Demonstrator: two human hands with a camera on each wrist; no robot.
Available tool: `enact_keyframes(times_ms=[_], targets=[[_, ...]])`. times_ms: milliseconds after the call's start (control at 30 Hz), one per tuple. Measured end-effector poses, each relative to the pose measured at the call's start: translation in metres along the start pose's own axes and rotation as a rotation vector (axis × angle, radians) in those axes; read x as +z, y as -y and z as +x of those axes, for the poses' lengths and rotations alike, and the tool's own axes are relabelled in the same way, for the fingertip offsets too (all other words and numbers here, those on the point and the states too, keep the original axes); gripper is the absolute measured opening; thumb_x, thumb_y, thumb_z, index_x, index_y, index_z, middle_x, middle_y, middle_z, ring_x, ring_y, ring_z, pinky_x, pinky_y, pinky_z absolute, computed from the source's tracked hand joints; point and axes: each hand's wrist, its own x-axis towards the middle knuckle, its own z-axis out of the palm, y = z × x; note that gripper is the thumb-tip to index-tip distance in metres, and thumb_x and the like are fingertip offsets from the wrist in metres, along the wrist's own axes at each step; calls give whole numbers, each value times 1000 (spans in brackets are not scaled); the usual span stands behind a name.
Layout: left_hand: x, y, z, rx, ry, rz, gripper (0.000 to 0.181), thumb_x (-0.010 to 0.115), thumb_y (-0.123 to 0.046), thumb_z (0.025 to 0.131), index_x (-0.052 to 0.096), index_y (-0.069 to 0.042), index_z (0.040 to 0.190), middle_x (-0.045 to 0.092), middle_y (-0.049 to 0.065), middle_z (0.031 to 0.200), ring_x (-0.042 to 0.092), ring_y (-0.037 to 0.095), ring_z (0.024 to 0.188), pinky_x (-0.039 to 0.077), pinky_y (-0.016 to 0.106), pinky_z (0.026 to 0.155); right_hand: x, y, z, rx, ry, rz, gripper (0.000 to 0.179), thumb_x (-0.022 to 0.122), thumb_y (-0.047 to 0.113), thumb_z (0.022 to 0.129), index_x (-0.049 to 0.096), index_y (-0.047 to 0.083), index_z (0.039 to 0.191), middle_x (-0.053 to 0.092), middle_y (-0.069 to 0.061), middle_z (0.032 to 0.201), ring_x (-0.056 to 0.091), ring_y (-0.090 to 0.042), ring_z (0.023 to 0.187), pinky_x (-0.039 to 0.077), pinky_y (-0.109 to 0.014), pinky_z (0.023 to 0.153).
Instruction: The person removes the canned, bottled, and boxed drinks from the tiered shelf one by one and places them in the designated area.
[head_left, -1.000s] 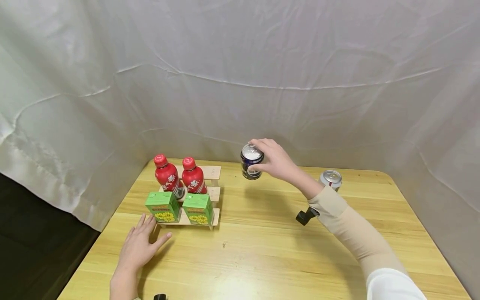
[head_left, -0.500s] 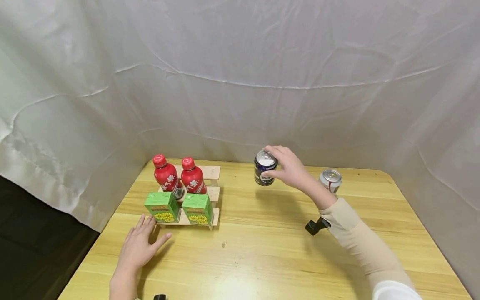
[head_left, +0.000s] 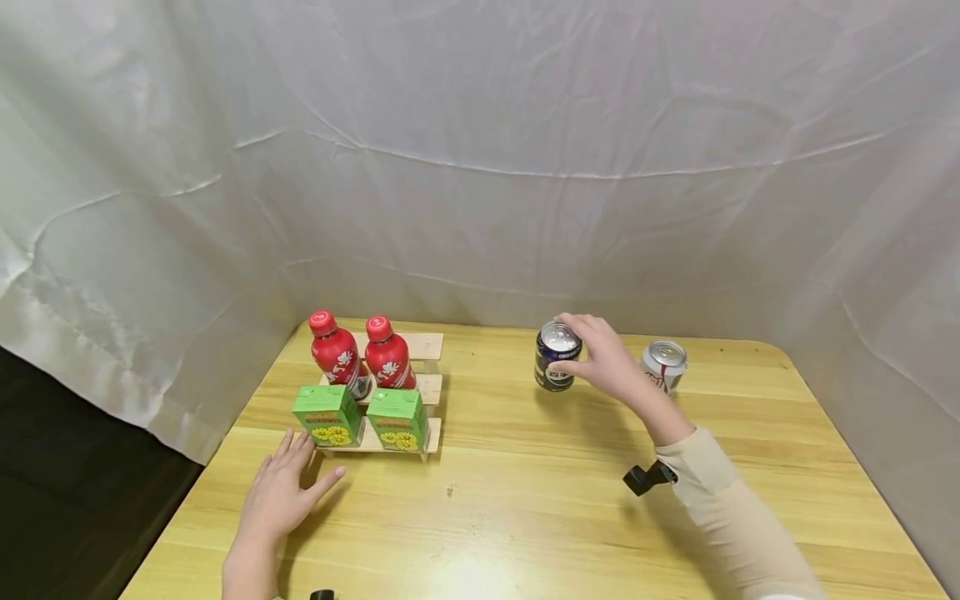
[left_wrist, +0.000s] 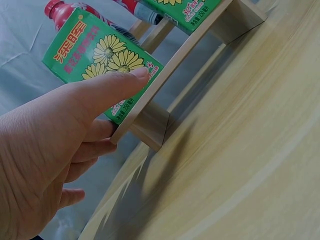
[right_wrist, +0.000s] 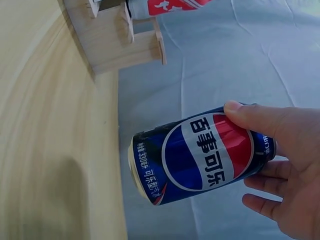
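Observation:
My right hand grips a dark blue Pepsi can near its top, thumb on the near side. In the right wrist view the can's base stands off from the wooden surface. My left hand lies with straight, spread fingers at the front left corner of a stepped wooden rack, its fingertips at a green drink carton. A second green carton shares the lowest step. On the step behind are two red bottles. A silver-white can stands right of my right hand.
The wooden table carries everything. Grey-white cloth hangs behind and at both sides, with a dark cloth at the lower left. The rack's top step shows bare wood at its right end.
My right hand has carried the Pepsi can rightward, away from the rack, and lower toward the table, closer to the silver-white can. The left hand stays in place.

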Motion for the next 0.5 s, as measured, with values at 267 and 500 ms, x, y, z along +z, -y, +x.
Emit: enact_keyframes(times_ms=[267, 500], targets=[[1, 1, 1, -7, -1, -2, 90, 58, -61, 88, 39, 5, 145, 32, 27, 154, 22, 47, 145, 17, 68, 115, 8, -10, -9, 32, -24, -22, 75, 82, 32, 76, 50, 7, 139, 54, -23, 135, 48, -41, 125, 42, -61, 103], [1, 1, 1, -5, -1, 3, 90, 57, -62, 88, 39, 5, 145, 32, 27, 154, 23, 47, 145, 17, 68, 115, 15, -18, -13, 71, -48, -41, 75, 81, 31, 78, 48, 6, 140, 55, -23, 134, 50, -42, 124, 42, -61, 104]])
